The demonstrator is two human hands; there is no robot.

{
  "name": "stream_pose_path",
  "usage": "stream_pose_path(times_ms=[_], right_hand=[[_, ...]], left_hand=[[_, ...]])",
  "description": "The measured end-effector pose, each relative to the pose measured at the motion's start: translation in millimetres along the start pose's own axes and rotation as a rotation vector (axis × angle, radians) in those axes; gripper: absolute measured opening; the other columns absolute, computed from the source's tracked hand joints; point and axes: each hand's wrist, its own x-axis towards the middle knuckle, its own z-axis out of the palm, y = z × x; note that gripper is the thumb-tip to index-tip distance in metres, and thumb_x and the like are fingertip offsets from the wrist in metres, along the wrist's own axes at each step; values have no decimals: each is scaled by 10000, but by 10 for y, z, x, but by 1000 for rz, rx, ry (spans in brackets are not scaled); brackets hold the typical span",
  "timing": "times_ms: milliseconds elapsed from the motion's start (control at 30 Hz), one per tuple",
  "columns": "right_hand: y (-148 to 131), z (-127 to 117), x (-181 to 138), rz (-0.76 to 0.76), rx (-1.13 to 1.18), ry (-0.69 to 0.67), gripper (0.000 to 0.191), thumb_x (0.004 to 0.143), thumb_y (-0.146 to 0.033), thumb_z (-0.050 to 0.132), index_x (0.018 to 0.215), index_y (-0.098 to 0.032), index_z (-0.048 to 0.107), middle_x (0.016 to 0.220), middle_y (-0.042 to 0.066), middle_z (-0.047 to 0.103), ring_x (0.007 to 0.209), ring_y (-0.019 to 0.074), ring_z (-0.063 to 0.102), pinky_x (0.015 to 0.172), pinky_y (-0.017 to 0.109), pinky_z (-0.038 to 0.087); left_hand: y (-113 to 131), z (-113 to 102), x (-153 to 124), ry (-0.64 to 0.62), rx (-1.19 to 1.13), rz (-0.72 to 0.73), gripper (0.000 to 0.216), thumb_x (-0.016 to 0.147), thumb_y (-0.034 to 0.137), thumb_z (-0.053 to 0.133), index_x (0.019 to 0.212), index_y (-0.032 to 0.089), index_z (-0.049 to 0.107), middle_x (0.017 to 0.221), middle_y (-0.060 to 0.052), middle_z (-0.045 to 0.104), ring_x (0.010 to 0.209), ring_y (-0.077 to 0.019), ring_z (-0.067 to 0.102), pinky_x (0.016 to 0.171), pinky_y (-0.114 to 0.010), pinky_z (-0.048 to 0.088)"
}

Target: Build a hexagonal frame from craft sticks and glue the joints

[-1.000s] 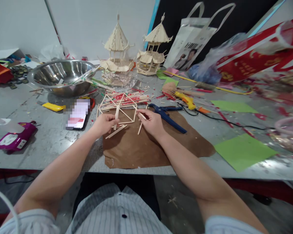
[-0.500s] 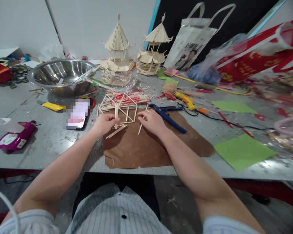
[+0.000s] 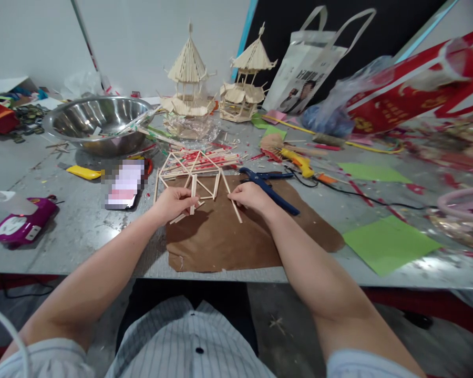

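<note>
In the head view, my left hand (image 3: 174, 203) pinches a few thin wooden sticks (image 3: 193, 190) held nearly upright. My right hand (image 3: 251, 197) has a single wooden stick (image 3: 236, 211) between thumb and fingers. This stick slants, its upper end close to the right corner of a many-sided stick frame (image 3: 208, 159); whether they touch I cannot tell. The frame, with inner cross pieces, lies partly over a brown sheet (image 3: 224, 247) and is partly covered by the left-hand sticks. Loose short sticks (image 3: 177, 218) rest on the sheet under my left hand.
Red-tipped sticks (image 3: 220, 158) are piled behind the frame. Blue-handled cutters (image 3: 274, 196), a yellow glue gun (image 3: 301, 164) and its cord lie right. A phone (image 3: 125, 184), yellow knife (image 3: 83, 172) and metal bowl (image 3: 98, 105) are left. Two stick pavilions (image 3: 189, 63) stand behind.
The stick in my right hand has swung its lower end right, its upper end nearer the frame's corner. My right hand shifted slightly right; the left-hand sticks moved slightly right and down.
</note>
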Motion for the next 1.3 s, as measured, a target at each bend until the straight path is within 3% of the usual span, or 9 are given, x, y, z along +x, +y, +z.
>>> stream_pose_path(times_ms=[100,233,333,433,600,833,1033,1300], right_hand=[[-23,-4,-14,51,276,-22,180,625,-255,531,478,-157,496,349,-42,442,274,44,327,326,196,227],[-131,-47,-97,67,582,52,159,616,-193,542,487,-161,454,304,-74,374,258,30,288,296,175,178],[-217,-67,-179,11,788,88,149,635,-220,545,528,-164,458,303,-92,344,257,22,254,281,164,154],[-277,-22,-248,-110,891,88,132,641,-267,563,611,-164,486,351,-87,405,278,29,301,274,156,194],[-343,141,-325,-334,830,45,177,667,-315,569,683,-159,486,483,-37,548,315,43,393,312,171,314],[-375,192,-409,-528,720,19,169,722,-314,528,690,-148,514,608,-9,554,380,49,443,371,190,371],[-360,212,-433,-618,591,88,145,742,-299,511,724,-158,539,638,-4,559,473,61,477,450,188,392],[-359,258,-439,-608,514,100,168,737,-315,508,791,-171,576,700,12,611,589,94,540,556,212,429]], left_hand=[[-12,-1,3,0,-4,10,237,677,339,568,710,110,618,594,-13,591,511,-81,529,510,-217,465],[-4,12,2,7,-41,-2,214,676,319,572,721,114,613,638,-19,609,533,-84,547,535,-226,481],[6,29,-2,3,-39,-6,190,684,301,563,696,117,607,622,-16,606,538,-86,552,544,-229,486],[-7,45,0,-10,-2,3,182,690,294,550,685,120,601,598,-11,594,532,-85,550,542,-226,482],[-63,64,-1,-17,133,89,238,704,353,522,684,132,609,576,5,579,525,-83,544,519,-194,442],[-42,106,-48,23,438,182,278,735,364,479,733,146,651,535,21,580,494,-75,487,481,-180,336],[-21,133,-55,42,508,222,251,744,318,470,768,159,663,550,20,593,537,-84,498,509,-178,328],[-26,133,-57,20,563,262,217,729,275,489,776,169,673,556,26,598,528,-78,488,512,-170,321]])
